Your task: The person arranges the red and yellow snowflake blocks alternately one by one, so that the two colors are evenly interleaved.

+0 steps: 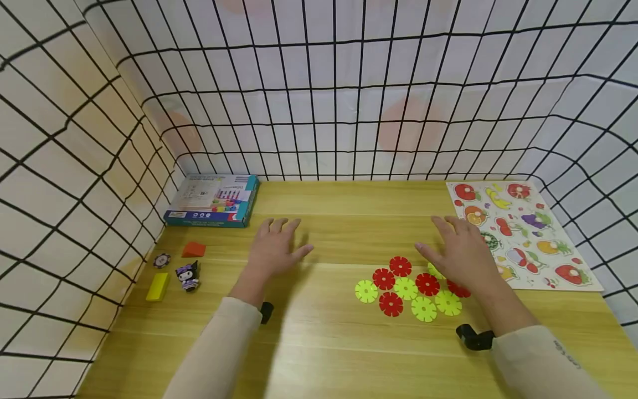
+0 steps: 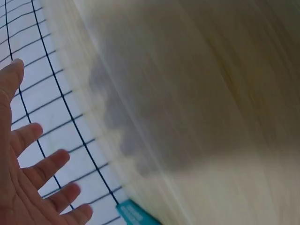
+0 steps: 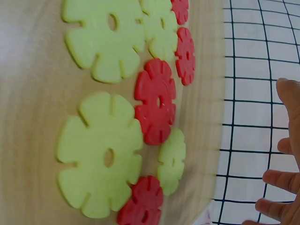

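Observation:
My left hand (image 1: 273, 249) hovers over the wooden table with fingers spread, holding nothing; its shadow falls on the wood beneath, and the boxed toy set lies just beyond it. In the left wrist view its fingers (image 2: 46, 169) are apart and bare. Above the right end of a group of notched discs is my right hand (image 1: 466, 257), fingers loosely spread and grasping nothing. The group mixes red discs (image 1: 391, 304) and yellow-green discs (image 1: 423, 308), lying flat and close together. Part of the group is hidden under the right hand. The right wrist view shows a yellow-green disc (image 3: 101, 154) up close.
A blue-edged box (image 1: 211, 200) lies at the back left. Nearer are a red wedge (image 1: 194, 249), a poker chip (image 1: 161, 260), a small figurine (image 1: 188, 276) and a yellow block (image 1: 157, 286). A fruit-sticker sheet (image 1: 528, 233) lies right. Black-gridded white walls (image 1: 324, 94) enclose the table.

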Demonstrator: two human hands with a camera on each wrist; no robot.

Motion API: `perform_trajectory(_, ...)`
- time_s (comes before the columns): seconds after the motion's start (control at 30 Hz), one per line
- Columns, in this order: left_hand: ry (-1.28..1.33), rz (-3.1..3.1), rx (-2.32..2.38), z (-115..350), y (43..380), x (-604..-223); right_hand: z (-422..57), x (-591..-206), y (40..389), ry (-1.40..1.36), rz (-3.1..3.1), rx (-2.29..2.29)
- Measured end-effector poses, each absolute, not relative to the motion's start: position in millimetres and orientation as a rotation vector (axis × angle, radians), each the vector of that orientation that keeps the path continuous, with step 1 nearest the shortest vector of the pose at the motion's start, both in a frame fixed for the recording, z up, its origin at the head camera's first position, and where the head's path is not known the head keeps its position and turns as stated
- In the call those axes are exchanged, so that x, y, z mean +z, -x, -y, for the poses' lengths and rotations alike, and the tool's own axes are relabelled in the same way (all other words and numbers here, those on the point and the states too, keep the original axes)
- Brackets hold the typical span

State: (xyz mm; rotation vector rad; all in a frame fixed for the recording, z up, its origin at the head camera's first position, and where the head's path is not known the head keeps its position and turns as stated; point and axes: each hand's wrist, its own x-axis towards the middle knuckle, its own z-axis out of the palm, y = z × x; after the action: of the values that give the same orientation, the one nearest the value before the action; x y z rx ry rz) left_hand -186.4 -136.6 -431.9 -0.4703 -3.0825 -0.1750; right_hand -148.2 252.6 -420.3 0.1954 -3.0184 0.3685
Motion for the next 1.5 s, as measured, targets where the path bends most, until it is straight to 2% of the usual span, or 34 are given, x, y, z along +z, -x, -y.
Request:
perform_trajectory(0.27, 0.687, 3.048, -0.501, 104, 187, -440, -238, -428, 132, -0.293, 2.973, 0.478)
perform_trajectory(0.47, 0.971, 3.071, -0.660, 73, 192, -447, -211, -439, 113, -0.514, 2.943, 0.492)
perform_trajectory(0.7, 1.213, 3.132, -0.558, 37, 191, -460, -191, -451, 95, -0.776, 3.039, 0.648)
perform_trajectory(0.9, 1.360, 3.108, -0.406, 19, 187, -464, -184, -460, 86, -0.957, 3.065, 0.574)
perform_trajectory(1.03, 1.383, 3.096, -0.317, 18, 187, -463, -185, -462, 84, -0.945, 3.095, 0.547)
perform_trajectory(1.2, 1.240, 3.067, -0.395, 26, 188, -460, -182, -460, 85, -0.902, 3.032, 0.587)
perform_trajectory(1.5, 1.188, 3.144, -0.492, 24, 187, -463, -161, -466, 92, -0.569, 3.065, 0.569)
